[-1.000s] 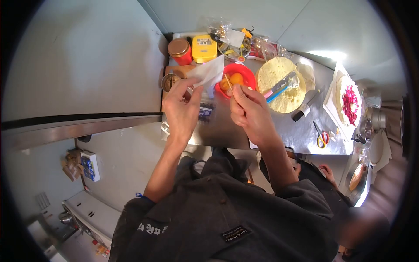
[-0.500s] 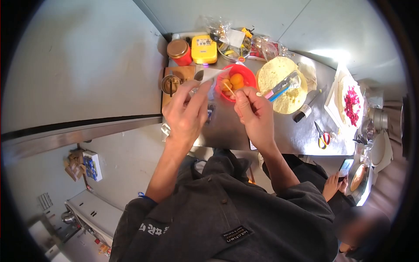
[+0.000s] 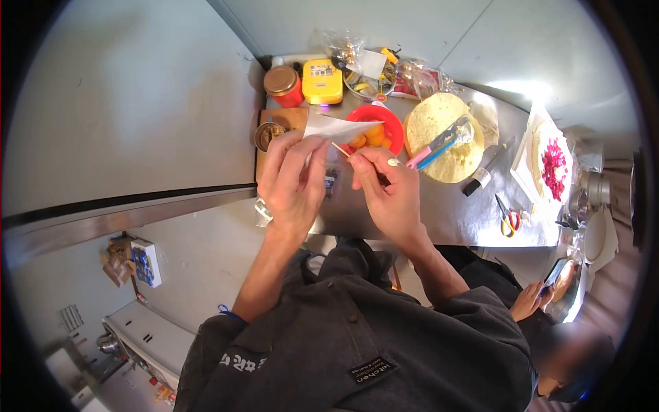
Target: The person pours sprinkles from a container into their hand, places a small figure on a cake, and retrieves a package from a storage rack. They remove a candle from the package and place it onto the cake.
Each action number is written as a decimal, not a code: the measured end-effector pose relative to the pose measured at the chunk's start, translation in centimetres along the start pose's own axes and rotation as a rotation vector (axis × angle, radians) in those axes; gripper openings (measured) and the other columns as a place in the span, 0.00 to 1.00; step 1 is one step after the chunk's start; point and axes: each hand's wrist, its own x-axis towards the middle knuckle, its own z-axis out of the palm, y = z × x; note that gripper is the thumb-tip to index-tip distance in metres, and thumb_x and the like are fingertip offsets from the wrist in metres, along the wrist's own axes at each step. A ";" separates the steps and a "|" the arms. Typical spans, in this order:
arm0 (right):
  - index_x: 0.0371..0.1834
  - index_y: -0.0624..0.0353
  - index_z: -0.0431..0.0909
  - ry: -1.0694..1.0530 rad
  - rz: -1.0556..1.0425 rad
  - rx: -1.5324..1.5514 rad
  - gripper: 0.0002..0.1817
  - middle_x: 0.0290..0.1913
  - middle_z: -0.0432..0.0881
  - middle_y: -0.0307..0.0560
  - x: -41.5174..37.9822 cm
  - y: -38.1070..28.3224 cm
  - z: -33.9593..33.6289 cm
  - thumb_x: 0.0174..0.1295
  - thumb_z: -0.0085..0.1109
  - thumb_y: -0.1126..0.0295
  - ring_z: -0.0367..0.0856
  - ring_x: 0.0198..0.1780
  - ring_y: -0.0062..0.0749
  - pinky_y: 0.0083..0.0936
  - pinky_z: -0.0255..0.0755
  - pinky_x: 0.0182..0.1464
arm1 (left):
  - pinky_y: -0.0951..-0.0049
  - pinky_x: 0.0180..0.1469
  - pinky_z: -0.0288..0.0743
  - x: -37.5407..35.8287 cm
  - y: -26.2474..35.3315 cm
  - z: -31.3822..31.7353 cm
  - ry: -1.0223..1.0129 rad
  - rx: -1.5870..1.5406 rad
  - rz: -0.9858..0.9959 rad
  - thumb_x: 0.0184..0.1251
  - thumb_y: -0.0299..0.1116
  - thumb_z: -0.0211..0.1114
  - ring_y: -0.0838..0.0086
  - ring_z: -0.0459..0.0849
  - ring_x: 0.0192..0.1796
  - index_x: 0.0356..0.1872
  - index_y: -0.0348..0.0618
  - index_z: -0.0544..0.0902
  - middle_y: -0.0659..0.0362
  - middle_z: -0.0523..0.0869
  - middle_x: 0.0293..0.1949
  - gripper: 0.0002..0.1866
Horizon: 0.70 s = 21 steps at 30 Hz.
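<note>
My left hand [image 3: 294,184] is closed on a sheet of white paper [image 3: 338,128], which sticks out beyond its fingertips. A thin wooden stick [image 3: 340,149] is pinched between the thumb and fingers of my right hand [image 3: 391,196], its tip pointing at the left fingers. On the right hand's knuckle side shows a small pale bit [image 3: 393,162], too small to name. Just behind both hands stands a red bowl [image 3: 397,125] with orange-yellow round pieces [image 3: 374,135] in it. The paper overlaps the bowl's left part.
A round yellow cake layer [image 3: 437,113] carries a pink-handled tool and a blue one. Nearby lie a black-handled knife [image 3: 473,185] and scissors [image 3: 508,220]. A cake with red pieces [image 3: 555,165] stands at right. Another person holds a phone [image 3: 555,272].
My right hand has moved left, bringing the stick close to my left fingers. The paper now lies lower and flatter across the bowl's left side.
</note>
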 end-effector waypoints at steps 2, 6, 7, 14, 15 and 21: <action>0.44 0.65 0.83 0.017 -0.083 -0.007 0.06 0.29 0.86 0.46 -0.1 0.3 0.3 0.72 0.63 0.74 0.87 0.29 0.25 0.22 0.77 0.33 | 0.78 0.26 0.72 0.1 0.8 0.0 0.011 -0.034 -0.076 0.60 0.19 0.76 0.80 0.79 0.29 0.41 0.37 0.87 0.57 0.85 0.41 0.09; 0.45 0.65 0.84 0.060 -0.187 -0.033 0.06 0.31 0.87 0.48 -0.3 0.2 1.0 0.69 0.66 0.74 0.87 0.28 0.27 0.22 0.77 0.32 | 0.84 0.26 0.64 -0.1 1.7 0.2 0.036 -0.185 -0.309 0.64 0.20 0.74 0.86 0.72 0.27 0.39 0.37 0.85 0.61 0.84 0.40 0.07; 0.45 0.65 0.84 0.058 -0.206 -0.046 0.07 0.32 0.88 0.48 -0.3 0.1 1.0 0.68 0.67 0.75 0.87 0.28 0.27 0.22 0.77 0.32 | 0.85 0.26 0.62 -0.2 1.8 0.3 0.048 -0.228 -0.367 0.65 0.21 0.74 0.88 0.71 0.27 0.39 0.37 0.84 0.63 0.83 0.40 0.06; 0.44 0.63 0.87 0.133 -0.524 -0.332 0.12 0.33 0.89 0.47 -0.2 -1.1 0.7 0.57 0.74 0.80 0.85 0.27 0.34 0.26 0.77 0.31 | 0.86 0.27 0.59 0.4 3.8 -0.5 0.081 -0.568 -0.791 0.68 0.24 0.72 0.91 0.68 0.28 0.39 0.38 0.83 0.69 0.78 0.31 0.05; 0.44 0.64 0.88 0.149 -0.546 -0.333 0.12 0.33 0.89 0.48 -0.1 -1.2 0.7 0.56 0.74 0.81 0.85 0.27 0.33 0.25 0.77 0.30 | 0.86 0.27 0.58 0.4 3.8 -0.5 0.093 -0.573 -0.780 0.69 0.24 0.72 0.91 0.68 0.28 0.39 0.39 0.83 0.70 0.77 0.29 0.05; 0.43 0.65 0.89 0.194 -0.567 -0.303 0.11 0.32 0.89 0.49 0.2 -1.3 1.3 0.55 0.75 0.82 0.84 0.28 0.29 0.24 0.76 0.30 | 0.86 0.25 0.56 0.3 3.7 -0.7 0.109 -0.602 -0.801 0.69 0.24 0.72 0.91 0.66 0.26 0.39 0.40 0.82 0.71 0.73 0.26 0.06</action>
